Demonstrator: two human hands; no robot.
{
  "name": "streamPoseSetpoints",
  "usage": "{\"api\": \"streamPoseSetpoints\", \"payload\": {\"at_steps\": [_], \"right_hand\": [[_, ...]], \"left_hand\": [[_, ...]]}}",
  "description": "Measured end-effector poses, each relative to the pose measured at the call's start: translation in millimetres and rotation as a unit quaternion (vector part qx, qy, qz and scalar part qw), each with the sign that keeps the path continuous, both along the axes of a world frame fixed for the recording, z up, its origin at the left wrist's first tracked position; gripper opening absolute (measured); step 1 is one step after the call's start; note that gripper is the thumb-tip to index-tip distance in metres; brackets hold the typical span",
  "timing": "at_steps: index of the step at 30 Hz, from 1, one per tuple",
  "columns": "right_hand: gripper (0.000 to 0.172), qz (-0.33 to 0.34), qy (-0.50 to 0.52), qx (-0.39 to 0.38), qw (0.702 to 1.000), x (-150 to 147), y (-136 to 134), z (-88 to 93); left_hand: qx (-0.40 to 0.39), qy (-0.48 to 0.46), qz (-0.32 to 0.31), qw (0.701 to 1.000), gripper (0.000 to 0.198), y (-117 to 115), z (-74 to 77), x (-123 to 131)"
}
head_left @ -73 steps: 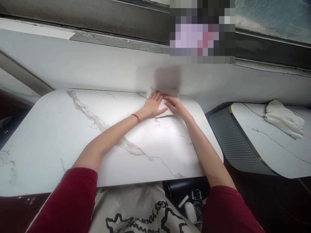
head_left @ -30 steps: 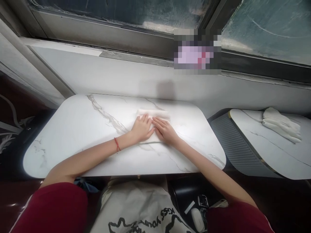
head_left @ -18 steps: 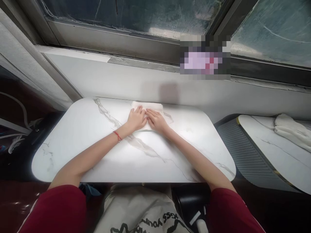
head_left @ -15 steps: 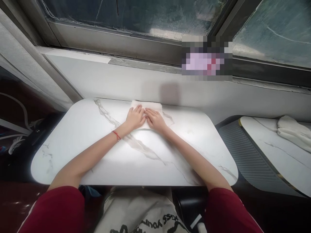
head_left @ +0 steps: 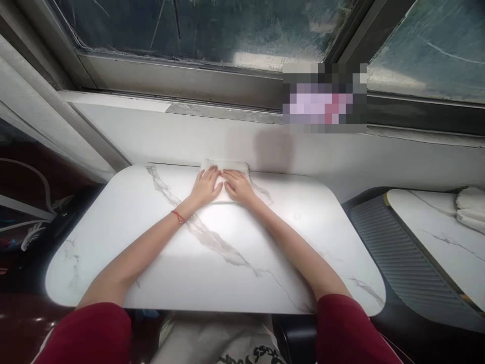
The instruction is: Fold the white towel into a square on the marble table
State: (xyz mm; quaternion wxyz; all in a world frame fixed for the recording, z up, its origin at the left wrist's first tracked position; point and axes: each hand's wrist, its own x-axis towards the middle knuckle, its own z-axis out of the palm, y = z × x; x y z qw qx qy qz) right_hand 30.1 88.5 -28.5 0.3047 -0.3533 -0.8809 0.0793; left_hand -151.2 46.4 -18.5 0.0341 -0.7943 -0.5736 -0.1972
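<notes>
A folded white cloth (head_left: 227, 164) lies flat near the far edge of the white marble-patterned table (head_left: 159, 273). My left hand (head_left: 205, 185) rests on the cloth's left half with its fingers stretched out and the thumb apart. On the right half lies my right hand (head_left: 238, 185), palm down, its fingers extended and pointing inward. The fingertips of both hands nearly meet over the middle of the cloth. A red string bracelet (head_left: 178, 217) circles my left wrist.
Behind the table rise a pale wall panel (head_left: 170, 139) and a window frame (head_left: 182, 83). To the right stands a second marble-patterned table (head_left: 428, 217) with a ribbed grey side and a whitish cloth (head_left: 471, 208). White cables (head_left: 34, 227) hang at the left.
My hands and the cloth have shifted slightly to the left along the far edge, and the fingers of my left hand have spread a little. The view has tilted up slightly.
</notes>
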Motion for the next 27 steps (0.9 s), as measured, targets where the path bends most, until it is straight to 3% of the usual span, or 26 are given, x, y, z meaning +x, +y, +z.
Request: {"api": "streamPoseSetpoints", "payload": {"at_steps": [11,16,21,27], "right_hand": [[0.047,-0.023,-0.07,0.009,0.997,-6,-4,4.7],[0.049,-0.05,-0.146,0.018,0.988,-9,-21,16.5],[0.048,-0.067,-0.259,0.026,0.963,-16,-63,38.2],[0.045,-0.083,-0.327,0.02,0.941,-44,-137,56.0]], "left_hand": [[-0.021,0.011,0.02,1.0,0.053,1,2.5,3],[-0.024,0.029,0.021,0.999,0.055,-8,9.1,8],[-0.046,0.068,-0.008,0.997,0.057,-39,14.2,6],[-0.097,0.112,-0.05,0.988,0.059,-105,25.5,-10]]}}
